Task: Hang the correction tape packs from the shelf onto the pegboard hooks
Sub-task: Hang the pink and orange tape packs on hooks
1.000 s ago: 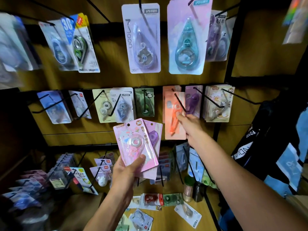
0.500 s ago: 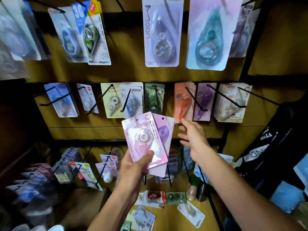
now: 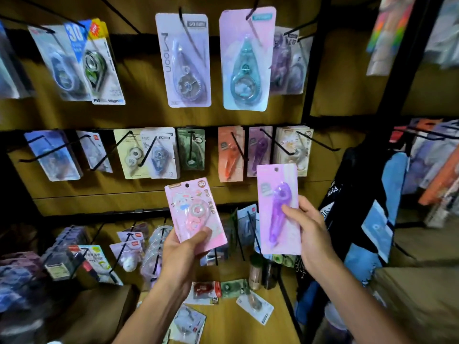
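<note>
My left hand (image 3: 182, 254) grips a pink cartoon correction tape pack (image 3: 195, 212) by its lower edge, thumb across the front. My right hand (image 3: 308, 234) holds a pink-card pack with a purple tape dispenser (image 3: 277, 207) upright, just below the middle row of hooks. Straight above it hangs a matching purple pack (image 3: 258, 150) on a black hook (image 3: 272, 141), beside an orange pack (image 3: 229, 155). More loose packs (image 3: 254, 305) lie flat on the wooden shelf (image 3: 231, 324) below my hands.
The brown pegboard (image 3: 139, 115) carries three rows of black hooks with hung tape packs. A black upright post (image 3: 314, 58) bounds it on the right. Dark and blue goods (image 3: 372, 219) hang at the right. Boxed items (image 3: 59, 264) crowd the lower left.
My right hand came away from the orange pack hanging on the hook, then took the purple pack from behind the pink one in my left hand. It now holds it apart, to the right.
</note>
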`<state>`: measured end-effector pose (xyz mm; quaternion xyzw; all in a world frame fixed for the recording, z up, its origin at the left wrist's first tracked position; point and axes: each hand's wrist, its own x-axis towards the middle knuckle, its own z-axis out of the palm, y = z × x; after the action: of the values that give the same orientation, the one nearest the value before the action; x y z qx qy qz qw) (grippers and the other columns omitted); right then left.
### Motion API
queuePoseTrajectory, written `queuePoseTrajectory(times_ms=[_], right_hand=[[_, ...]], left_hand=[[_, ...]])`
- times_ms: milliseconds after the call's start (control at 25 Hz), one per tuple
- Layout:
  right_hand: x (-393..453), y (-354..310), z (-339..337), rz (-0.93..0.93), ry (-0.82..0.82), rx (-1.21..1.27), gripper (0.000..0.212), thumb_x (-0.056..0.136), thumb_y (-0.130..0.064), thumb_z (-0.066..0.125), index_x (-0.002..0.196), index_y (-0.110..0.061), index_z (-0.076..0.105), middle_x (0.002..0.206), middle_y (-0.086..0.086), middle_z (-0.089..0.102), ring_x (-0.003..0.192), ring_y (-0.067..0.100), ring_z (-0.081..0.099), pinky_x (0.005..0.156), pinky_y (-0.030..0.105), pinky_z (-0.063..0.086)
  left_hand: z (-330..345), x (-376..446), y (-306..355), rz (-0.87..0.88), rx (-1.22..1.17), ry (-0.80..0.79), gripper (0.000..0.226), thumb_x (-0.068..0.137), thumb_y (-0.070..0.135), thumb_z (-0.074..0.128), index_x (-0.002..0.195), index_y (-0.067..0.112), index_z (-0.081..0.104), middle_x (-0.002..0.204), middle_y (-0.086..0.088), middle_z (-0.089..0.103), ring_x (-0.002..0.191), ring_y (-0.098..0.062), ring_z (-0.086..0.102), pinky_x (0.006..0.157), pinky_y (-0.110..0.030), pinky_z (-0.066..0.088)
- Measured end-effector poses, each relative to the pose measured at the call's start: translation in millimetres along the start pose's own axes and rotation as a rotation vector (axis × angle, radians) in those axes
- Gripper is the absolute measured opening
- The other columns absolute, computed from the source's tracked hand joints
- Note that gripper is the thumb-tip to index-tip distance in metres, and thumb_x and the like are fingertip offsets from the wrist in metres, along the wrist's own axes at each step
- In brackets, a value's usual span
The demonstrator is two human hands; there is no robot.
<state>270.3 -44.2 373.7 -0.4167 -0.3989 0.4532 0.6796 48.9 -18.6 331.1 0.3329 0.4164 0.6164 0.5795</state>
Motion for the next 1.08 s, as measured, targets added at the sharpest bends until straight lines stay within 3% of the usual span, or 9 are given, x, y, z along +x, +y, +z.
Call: queuePoseTrajectory(times_ms=[80, 160, 320, 440, 640, 920, 1080], right_hand=[[-10, -12, -20, -0.061, -0.006, -0.019, 0.022, 0.076, -0.016, 0.065, 0.098, -0.015, 0.068, 0.092, 0.008, 0.076, 0.077, 0.022, 0.072, 0.065, 0.029, 0.057], [-9, -23, -30, -0.120, 0.013, -0.056, 0.028, 0.083, -0.012, 0.068, 0.110, -0.017, 0.064, 0.099, 0.006, 0.076, 0.085, 0.020, 0.073, 0.071, 0.030, 0.058], [2, -48, -24, -0.166, 0.040, -0.152, 0.039, 0.092, -0.011, 0.063, 0.128, -0.023, 0.056, 0.106, 0.000, 0.076, 0.097, 0.019, 0.072, 0.084, 0.035, 0.058], [3, -52, -24, -0.118, 0.044, -0.199, 0.041, 0.094, -0.014, 0.062, 0.133, -0.023, 0.055, 0.106, -0.002, 0.076, 0.095, 0.017, 0.073, 0.081, 0.035, 0.058], [4, -52, -22, -0.094, 0.008, -0.196, 0.039, 0.095, -0.011, 0.060, 0.133, -0.021, 0.057, 0.106, -0.002, 0.076, 0.093, 0.015, 0.074, 0.068, 0.024, 0.057], [11, -55, -14, -0.101, 0.099, -0.203, 0.037, 0.094, -0.014, 0.061, 0.130, -0.021, 0.060, 0.103, -0.003, 0.076, 0.088, 0.013, 0.074, 0.068, 0.026, 0.055], [4, -55, -16, -0.091, 0.063, -0.255, 0.034, 0.096, -0.015, 0.059, 0.128, -0.024, 0.061, 0.101, -0.005, 0.077, 0.087, 0.015, 0.075, 0.072, 0.033, 0.057]], left_hand=[[5, -3, -2, -0.002, 0.012, 0.008, 0.041, 0.081, -0.004, 0.070, 0.119, 0.009, 0.060, 0.111, -0.012, 0.072, 0.090, -0.026, 0.071, 0.060, -0.028, 0.059], [12, -6, -5, 0.006, 0.032, -0.001, 0.038, 0.082, -0.001, 0.070, 0.118, 0.011, 0.060, 0.110, -0.010, 0.072, 0.087, -0.023, 0.071, 0.058, -0.028, 0.056], [18, -8, -10, 0.002, 0.047, -0.029, 0.036, 0.084, 0.004, 0.070, 0.117, 0.015, 0.061, 0.111, -0.007, 0.072, 0.099, -0.027, 0.069, 0.068, -0.034, 0.054], [18, -7, -10, -0.001, 0.051, -0.033, 0.035, 0.084, 0.005, 0.070, 0.117, 0.016, 0.061, 0.111, -0.006, 0.072, 0.100, -0.027, 0.069, 0.070, -0.036, 0.054], [16, -4, -11, 0.007, 0.035, -0.039, 0.036, 0.084, 0.003, 0.070, 0.117, 0.016, 0.062, 0.108, -0.005, 0.073, 0.094, -0.024, 0.070, 0.069, -0.036, 0.054], [10, 5, -18, 0.008, 0.036, -0.044, 0.040, 0.082, 0.004, 0.072, 0.119, 0.016, 0.062, 0.108, -0.004, 0.074, 0.092, -0.023, 0.071, 0.075, -0.039, 0.054], [7, 9, -23, 0.000, 0.041, -0.044, 0.038, 0.082, 0.003, 0.071, 0.117, 0.015, 0.062, 0.107, -0.006, 0.075, 0.091, -0.024, 0.071, 0.080, -0.043, 0.055]])
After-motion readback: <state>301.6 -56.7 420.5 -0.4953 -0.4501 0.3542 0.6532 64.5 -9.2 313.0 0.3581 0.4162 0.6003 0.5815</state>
